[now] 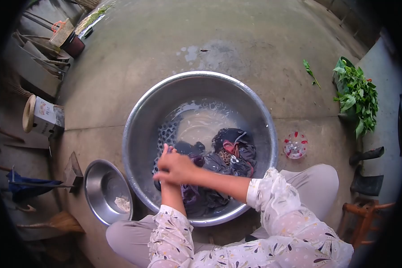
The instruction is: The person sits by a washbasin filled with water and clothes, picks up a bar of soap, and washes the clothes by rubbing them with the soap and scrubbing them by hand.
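A large metal basin (pixel 136 107) stands before me with cloudy, sudsy water (pixel 205 125) in it. My right hand (pixel 177 169) crosses over my left hand (pixel 166 154) above the basin's near left part, covering much of it. Both hands are closed together, with dark purplish cloth (pixel 196 159) showing at their edges; the grip itself is mostly hidden. Beside them lies a wet heap of dark clothes (pixel 236 149), with a reddish piece (pixel 231 147) on top. A dotted grey cloth (pixel 164 134) rests along the basin's left inner side.
To the left sits a smaller metal bowl (pixel 92 187) holding a pale lump (pixel 122 204). A clear dish with red marks (pixel 295 145) is on the concrete at right, near leafy greens (pixel 358 96). A broom (pixel 62 222), a box (pixel 48 117) and a wooden stool (pixel 366 223) line the sides.
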Demonstrator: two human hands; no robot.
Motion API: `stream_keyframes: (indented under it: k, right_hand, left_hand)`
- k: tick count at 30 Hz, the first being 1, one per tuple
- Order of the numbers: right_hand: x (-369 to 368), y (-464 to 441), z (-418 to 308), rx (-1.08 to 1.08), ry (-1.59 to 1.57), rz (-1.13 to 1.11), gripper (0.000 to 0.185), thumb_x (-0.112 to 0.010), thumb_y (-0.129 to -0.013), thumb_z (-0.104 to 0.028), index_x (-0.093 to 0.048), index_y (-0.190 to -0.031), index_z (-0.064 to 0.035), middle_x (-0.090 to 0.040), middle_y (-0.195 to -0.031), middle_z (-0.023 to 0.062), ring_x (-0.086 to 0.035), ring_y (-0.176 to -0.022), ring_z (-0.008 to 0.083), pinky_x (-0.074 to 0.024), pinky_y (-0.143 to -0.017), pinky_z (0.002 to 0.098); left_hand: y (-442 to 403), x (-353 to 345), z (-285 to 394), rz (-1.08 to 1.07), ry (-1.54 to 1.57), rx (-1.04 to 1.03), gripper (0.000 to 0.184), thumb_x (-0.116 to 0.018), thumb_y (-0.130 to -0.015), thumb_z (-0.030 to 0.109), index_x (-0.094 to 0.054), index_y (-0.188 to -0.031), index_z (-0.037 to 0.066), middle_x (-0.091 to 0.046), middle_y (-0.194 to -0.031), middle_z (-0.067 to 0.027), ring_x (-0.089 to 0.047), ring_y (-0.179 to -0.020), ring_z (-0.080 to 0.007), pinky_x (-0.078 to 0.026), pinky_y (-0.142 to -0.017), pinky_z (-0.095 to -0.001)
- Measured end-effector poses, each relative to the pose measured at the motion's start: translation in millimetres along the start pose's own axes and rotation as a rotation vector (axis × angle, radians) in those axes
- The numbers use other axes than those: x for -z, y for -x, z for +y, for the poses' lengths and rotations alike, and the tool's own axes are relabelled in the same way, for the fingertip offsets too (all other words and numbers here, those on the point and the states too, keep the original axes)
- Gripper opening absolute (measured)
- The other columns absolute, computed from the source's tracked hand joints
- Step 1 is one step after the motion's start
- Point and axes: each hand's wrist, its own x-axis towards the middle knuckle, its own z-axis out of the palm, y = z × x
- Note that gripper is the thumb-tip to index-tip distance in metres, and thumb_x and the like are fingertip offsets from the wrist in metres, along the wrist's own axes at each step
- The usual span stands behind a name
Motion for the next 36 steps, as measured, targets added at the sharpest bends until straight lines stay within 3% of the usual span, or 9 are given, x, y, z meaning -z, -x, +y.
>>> stream_keyframes:
  k: [2, 7, 10, 16, 18, 25, 27, 31, 36]
  right_hand:
    - [-14, 4, -3, 0.083, 0.159, 0.219, 0.035, -0.063, -0.079, -0.045, -0.064, -0.076, -0.0103, -0.061, -0.077, 0.0113, -0.061, -0.077, 0.029, -0.0482, -0.069, 0.0414]
    - [6, -21, 73, -0.143, 0.429, 0.36, 0.025, -0.056, -0.087, -0.031, -0.065, -0.076, -0.0109, -0.063, -0.07, 0.0104, -0.062, -0.063, 0.0287, -0.0497, -0.056, 0.0386]
    - [8, -18, 70, -0.033, 0.394, 0.417, 0.021, -0.053, -0.087, -0.027, -0.063, -0.077, -0.012, -0.063, -0.068, 0.0087, -0.062, -0.059, 0.0287, -0.0503, -0.053, 0.0389]
    - [-14, -8, 21, 0.005, 0.174, 0.416, 0.028, -0.052, -0.088, -0.031, -0.061, -0.07, -0.0115, -0.061, -0.066, 0.0107, -0.062, -0.06, 0.0307, -0.0479, -0.054, 0.0428]
    - [1, -18, 68, -0.061, 0.27, 0.486, 0.028, -0.05, -0.089, -0.03, -0.061, -0.072, -0.0115, -0.061, -0.066, 0.0105, -0.062, -0.061, 0.0306, -0.0479, -0.054, 0.0427]
    - [-18, 1, 31, 0.086, 0.225, 0.435, 0.025, -0.049, -0.091, -0.029, -0.062, -0.077, -0.0128, -0.062, -0.068, 0.0097, -0.062, -0.064, 0.031, -0.0482, -0.056, 0.0436]
    - [-21, 5, 14, 0.003, 0.079, 0.389, 0.028, -0.05, -0.091, -0.031, -0.063, -0.074, -0.0125, -0.062, -0.069, 0.0106, -0.062, -0.064, 0.0312, -0.0474, -0.057, 0.0445]
    - [12, -15, 40, -0.217, 0.151, 0.453, 0.039, -0.051, -0.09, -0.039, -0.062, -0.066, -0.0106, -0.063, -0.07, 0.0122, -0.062, -0.067, 0.0328, -0.0469, -0.059, 0.0445]
    - [48, -31, 114, -0.657, -0.318, 0.265, 0.058, -0.043, -0.087, -0.063, -0.065, -0.093, -0.0094, -0.065, -0.085, 0.0128, -0.064, -0.079, 0.0258, -0.0496, -0.074, 0.0382]
  left_hand:
    - [34, -44, -6, -0.141, -0.329, -0.256, 0.039, -0.034, -0.097, 0.043, -0.054, -0.105, 0.01, -0.059, -0.099, -0.0065, -0.054, -0.099, -0.0218, -0.045, -0.082, -0.0412]
    - [6, -81, -31, 0.46, -0.536, 0.124, 0.029, -0.048, -0.093, 0.027, -0.059, -0.099, 0.0, -0.063, -0.092, -0.0086, -0.064, -0.081, -0.0191, -0.053, -0.067, -0.0329]
    - [-42, 12, -27, 0.294, 1.791, 0.571, 0.026, -0.05, -0.092, 0.036, -0.058, -0.082, 0.013, -0.056, -0.074, -0.0014, -0.059, -0.071, -0.0148, -0.047, -0.063, -0.0295]
    - [-34, 30, -33, -0.499, 0.849, 0.109, 0.035, -0.043, -0.094, 0.045, -0.049, -0.071, 0.019, -0.048, -0.066, 0.0027, -0.05, -0.064, -0.0112, -0.043, -0.064, -0.027]
    - [-11, -30, -25, 0.115, -0.312, 0.135, 0.027, -0.047, -0.093, 0.037, -0.057, -0.081, 0.014, -0.054, -0.07, 0.0006, -0.056, -0.069, -0.0136, -0.046, -0.066, -0.027]
    - [-18, 19, -6, 0.025, -0.279, 0.195, 0.032, -0.053, -0.091, 0.034, -0.059, -0.103, 0.005, -0.063, -0.093, -0.0067, -0.062, -0.08, -0.02, -0.051, -0.067, -0.0325]
    - [-12, 22, 7, -0.131, -0.159, 0.232, 0.033, -0.053, -0.091, 0.034, -0.058, -0.105, 0.004, -0.062, -0.096, -0.0073, -0.062, -0.084, -0.0204, -0.051, -0.071, -0.0331]
    - [-4, -46, -22, 0.335, -0.563, 0.218, 0.036, -0.053, -0.091, 0.035, -0.057, -0.11, 0.003, -0.061, -0.103, -0.0084, -0.061, -0.092, -0.0213, -0.05, -0.079, -0.0343]
    - [20, -116, -22, 0.128, -0.528, 0.475, 0.04, -0.059, -0.088, 0.037, -0.056, -0.114, 0.007, -0.061, -0.111, -0.0064, -0.06, -0.099, -0.0202, -0.049, -0.085, -0.0356]
